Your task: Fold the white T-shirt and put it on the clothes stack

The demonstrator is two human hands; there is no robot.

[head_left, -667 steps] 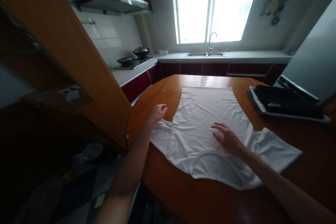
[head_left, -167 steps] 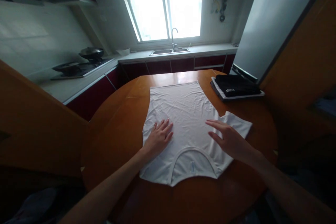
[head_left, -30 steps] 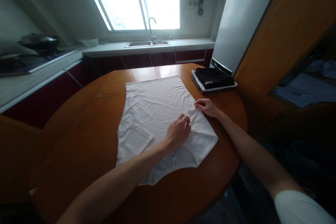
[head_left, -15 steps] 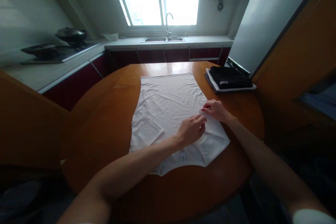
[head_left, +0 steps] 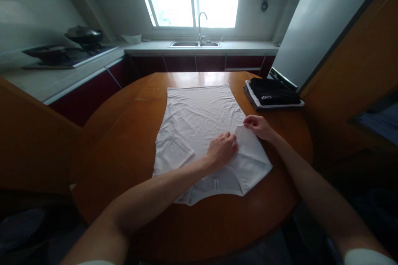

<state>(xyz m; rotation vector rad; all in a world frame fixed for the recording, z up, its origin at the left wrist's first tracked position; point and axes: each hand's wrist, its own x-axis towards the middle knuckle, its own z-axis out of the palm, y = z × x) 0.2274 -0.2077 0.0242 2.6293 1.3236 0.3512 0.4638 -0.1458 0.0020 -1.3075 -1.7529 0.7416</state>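
A white T-shirt (head_left: 205, 107) lies spread on the round wooden table (head_left: 124, 140), its neckline toward me and its hem at the far side. The left sleeve is folded inward over the body. My left hand (head_left: 222, 149) is closed on the edge of the right sleeve, near the middle of the shirt. At that sleeve's outer corner, by the shirt's right side, my right hand (head_left: 258, 126) pinches the cloth between thumb and fingers. The sleeve lies turned inward between both hands. My left forearm covers part of the shirt's near left side.
Folded clothes (head_left: 273, 93), a black one on top, are stacked at the table's far right. Beyond the table run a counter with a sink (head_left: 195, 44) and, at left, a stove with pans (head_left: 83, 37). A refrigerator (head_left: 298, 29) stands at right.
My hands have moved slightly apart, the left one leftward and the right one a little up and right. The sleeve between them now lies flatter and more spread out.
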